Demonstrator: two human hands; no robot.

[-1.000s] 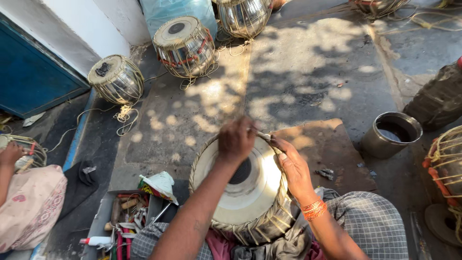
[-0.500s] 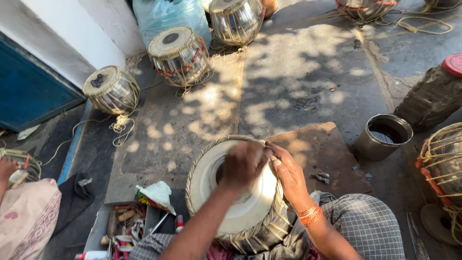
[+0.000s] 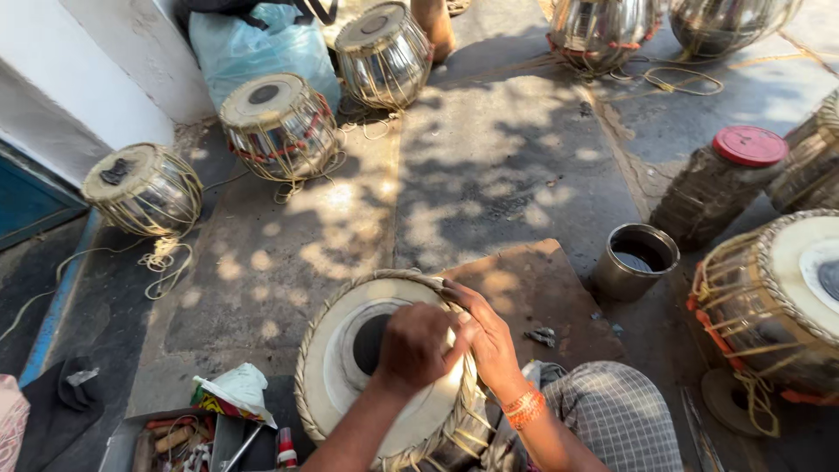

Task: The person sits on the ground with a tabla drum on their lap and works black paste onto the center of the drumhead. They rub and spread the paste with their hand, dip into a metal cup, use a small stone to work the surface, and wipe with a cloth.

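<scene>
A drum (image 3: 336,385) with a pale skin, a black centre spot and a braided rim stands between my knees. My left hand (image 3: 418,348) is closed in a fist over the skin, just right of the black spot; anything inside the fist is hidden. My right hand (image 3: 486,336) lies against it and grips the drum's right rim with its fingers curled over the braid. Orange bangles sit on my right wrist. My checked cloth (image 3: 612,415) covers my right leg.
A metal cup (image 3: 634,260) and a jar with a red lid (image 3: 725,179) stand to the right, beside another laced drum (image 3: 778,297). Three metal drums (image 3: 280,127) (image 3: 144,188) (image 3: 384,52) sit farther off at left. A tray of tools (image 3: 175,437) lies at lower left.
My left hand has come back from the drum's far rim to the middle of the skin and closed. My right hand stays on the right rim. The view has shifted forward.
</scene>
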